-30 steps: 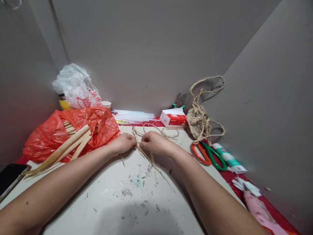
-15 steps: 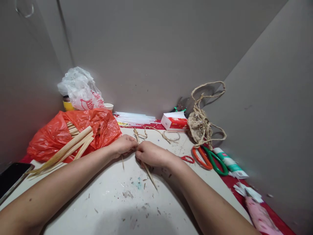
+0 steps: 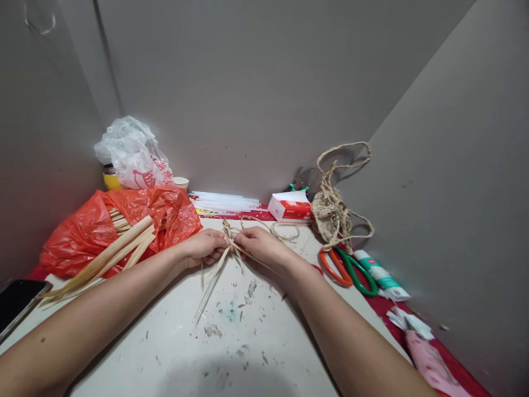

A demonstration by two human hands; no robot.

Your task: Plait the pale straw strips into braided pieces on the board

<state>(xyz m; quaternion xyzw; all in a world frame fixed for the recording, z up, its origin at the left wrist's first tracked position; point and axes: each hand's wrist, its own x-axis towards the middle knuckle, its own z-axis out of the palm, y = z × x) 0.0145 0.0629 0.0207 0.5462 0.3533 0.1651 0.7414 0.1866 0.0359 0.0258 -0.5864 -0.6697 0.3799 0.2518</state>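
Observation:
Both my hands meet at the middle of a white board (image 3: 231, 342) and pinch the same small bundle of dry straw strips (image 3: 215, 275). My left hand (image 3: 204, 246) grips it from the left, fingers curled closed. My right hand (image 3: 258, 244) grips it from the right, fingers also closed. Loose strip ends hang down toward me from between the hands. A thin twisted cord (image 3: 285, 231) trails from the bundle toward the back right.
A red plastic bag (image 3: 124, 220) with long straw stalks (image 3: 111, 253) lies at left, a white bag (image 3: 132, 154) and paper cup (image 3: 181, 182) behind it. A phone (image 3: 19, 300) sits far left. Glue sticks (image 3: 225, 201), a red box (image 3: 291, 208), tangled twine (image 3: 330, 209), scissors (image 3: 349, 267) and a tube (image 3: 380, 275) are at right.
The loose strip ends have swung from pointing toward my right to pointing toward my left. My hands stayed together at the board's middle, shifting slightly back.

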